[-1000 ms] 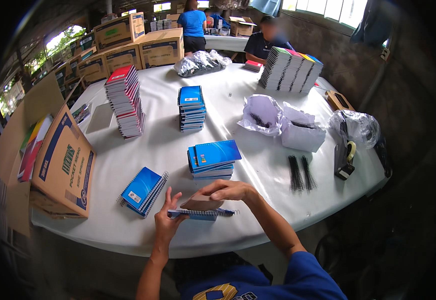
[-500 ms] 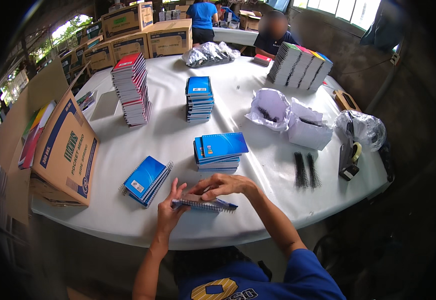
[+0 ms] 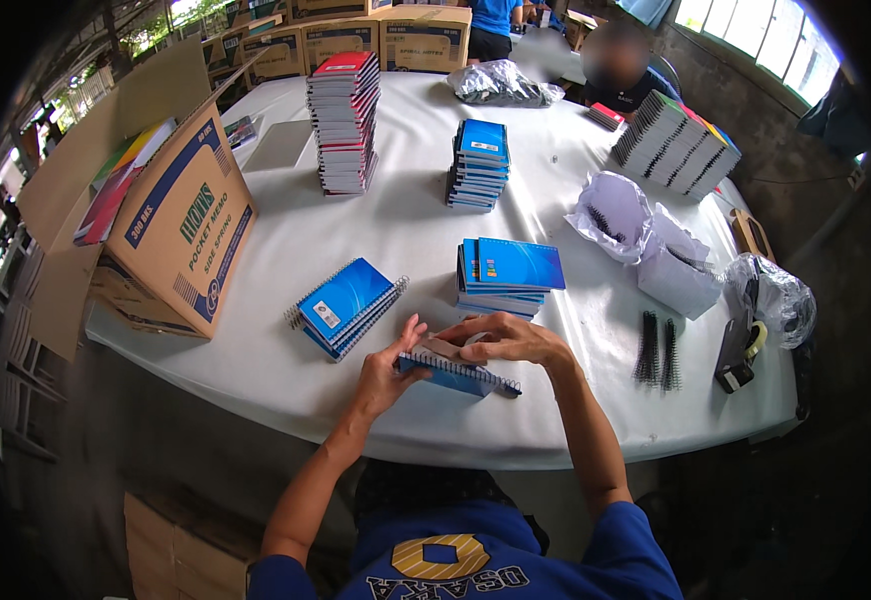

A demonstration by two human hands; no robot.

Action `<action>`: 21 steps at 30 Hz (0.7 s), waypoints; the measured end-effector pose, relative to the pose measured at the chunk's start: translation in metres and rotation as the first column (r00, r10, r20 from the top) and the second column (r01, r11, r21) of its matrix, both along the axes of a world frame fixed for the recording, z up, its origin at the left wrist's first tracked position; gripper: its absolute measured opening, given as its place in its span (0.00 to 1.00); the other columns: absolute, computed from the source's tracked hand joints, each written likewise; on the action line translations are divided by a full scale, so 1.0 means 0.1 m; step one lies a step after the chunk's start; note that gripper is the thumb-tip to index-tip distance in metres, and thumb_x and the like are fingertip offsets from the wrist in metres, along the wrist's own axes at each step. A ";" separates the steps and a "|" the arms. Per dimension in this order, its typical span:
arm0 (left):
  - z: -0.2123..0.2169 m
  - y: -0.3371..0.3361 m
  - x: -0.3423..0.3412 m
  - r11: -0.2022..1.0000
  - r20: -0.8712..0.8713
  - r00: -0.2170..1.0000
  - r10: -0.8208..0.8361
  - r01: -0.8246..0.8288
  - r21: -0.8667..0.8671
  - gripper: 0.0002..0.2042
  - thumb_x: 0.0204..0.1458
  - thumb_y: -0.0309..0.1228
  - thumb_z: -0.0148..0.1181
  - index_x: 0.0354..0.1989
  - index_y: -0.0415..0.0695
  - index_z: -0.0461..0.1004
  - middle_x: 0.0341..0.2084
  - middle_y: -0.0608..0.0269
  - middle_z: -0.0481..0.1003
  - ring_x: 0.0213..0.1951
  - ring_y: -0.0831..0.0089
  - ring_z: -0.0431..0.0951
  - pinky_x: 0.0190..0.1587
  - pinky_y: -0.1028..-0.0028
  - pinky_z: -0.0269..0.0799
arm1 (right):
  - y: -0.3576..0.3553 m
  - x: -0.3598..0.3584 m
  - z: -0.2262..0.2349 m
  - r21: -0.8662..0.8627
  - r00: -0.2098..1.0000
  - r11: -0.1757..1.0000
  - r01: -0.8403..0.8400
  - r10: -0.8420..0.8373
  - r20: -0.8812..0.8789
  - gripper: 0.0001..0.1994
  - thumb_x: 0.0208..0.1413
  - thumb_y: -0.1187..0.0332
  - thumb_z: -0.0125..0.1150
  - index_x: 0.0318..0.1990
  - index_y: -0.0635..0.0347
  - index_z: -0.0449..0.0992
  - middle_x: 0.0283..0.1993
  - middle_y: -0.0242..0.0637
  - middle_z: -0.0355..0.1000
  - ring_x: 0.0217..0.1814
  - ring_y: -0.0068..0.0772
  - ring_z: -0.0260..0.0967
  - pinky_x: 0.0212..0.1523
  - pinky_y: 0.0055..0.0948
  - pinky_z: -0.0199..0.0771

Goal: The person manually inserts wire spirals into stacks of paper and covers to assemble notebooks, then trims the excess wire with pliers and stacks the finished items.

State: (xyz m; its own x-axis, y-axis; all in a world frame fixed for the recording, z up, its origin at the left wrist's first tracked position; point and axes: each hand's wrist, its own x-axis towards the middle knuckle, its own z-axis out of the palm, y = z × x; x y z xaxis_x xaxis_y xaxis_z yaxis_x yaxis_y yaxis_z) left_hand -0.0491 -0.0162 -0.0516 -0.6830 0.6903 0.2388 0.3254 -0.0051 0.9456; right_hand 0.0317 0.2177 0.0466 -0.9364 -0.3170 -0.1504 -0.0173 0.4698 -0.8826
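Note:
Near the table's front edge, my left hand (image 3: 388, 372) grips one end of a blue spiral notebook (image 3: 453, 380). Its wire coil runs along the edge toward me, with part of the blue cover showing below. My right hand (image 3: 512, 340) is bent over the top, its fingers closed on a brown cover or sheet of that notebook; the fingertips are partly hidden. To the left lies a small pile of blue spiral notebooks (image 3: 354, 295) with coils sticking out. Just beyond my right hand stands another stack of blue notebooks (image 3: 521, 264).
An open carton (image 3: 181, 225) stands at the left. Farther back are a red notebook stack (image 3: 344, 125) and a blue stack (image 3: 478, 170). Black coils (image 3: 648, 350), paper-wrapped coils (image 3: 671, 275) and a tape dispenser (image 3: 734, 360) lie right. A person sits across the table.
The view has shifted, so the table's things appear farther right. The notebook in my hands has tilted, showing more of its blue cover below the coil. Both hands stay on it.

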 end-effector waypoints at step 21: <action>0.11 -0.12 -0.14 0.941 0.113 0.936 -0.333 0.323 0.103 0.36 0.60 0.54 0.51 0.66 0.35 0.61 0.68 0.55 0.59 0.69 0.64 0.56 0.70 0.67 0.48 | -0.83 0.23 -0.45 0.305 0.606 0.707 0.638 -0.217 -0.765 0.12 0.49 0.70 0.63 0.41 0.58 0.73 0.45 0.39 0.68 0.53 0.38 0.66 0.58 0.43 0.60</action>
